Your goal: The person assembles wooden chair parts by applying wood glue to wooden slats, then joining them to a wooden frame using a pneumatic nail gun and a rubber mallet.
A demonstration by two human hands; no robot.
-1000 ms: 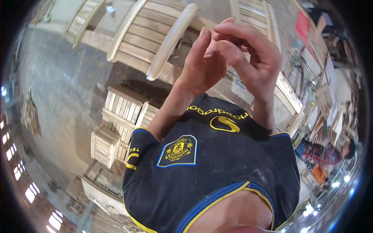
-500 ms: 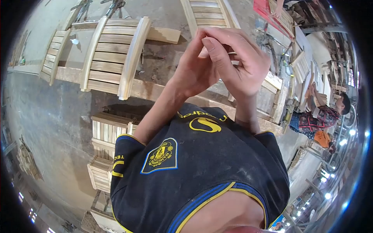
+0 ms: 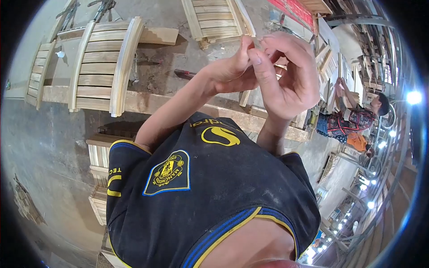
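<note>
My left hand [image 3: 234,71] and my right hand [image 3: 290,80] are raised in front of my chest, above a workbench. Their fingertips meet in a pinch, thumbs and forefingers close together. Something thin and pale may be between the tips, but it is too small to make out. The fingers of the right hand are curled round, while part of the left hand's fingers is hidden. Behind the hands lies a slatted wooden panel [image 3: 214,20], and a red-and-dark tool [image 3: 184,74] rests near my left forearm.
Another slatted wooden panel [image 3: 96,67] lies across the bench edge [image 3: 156,102] at left, with a wooden board [image 3: 158,35] beside it. Slatted wooden pieces [image 3: 98,156] stand on the floor below. A co-worker in a checked shirt [image 3: 353,121] stands at right.
The view has swung so that the bench and panels sit further left. My hands stay together, with fingertips now pinched more upright. The red-and-dark tool has come into sight.
</note>
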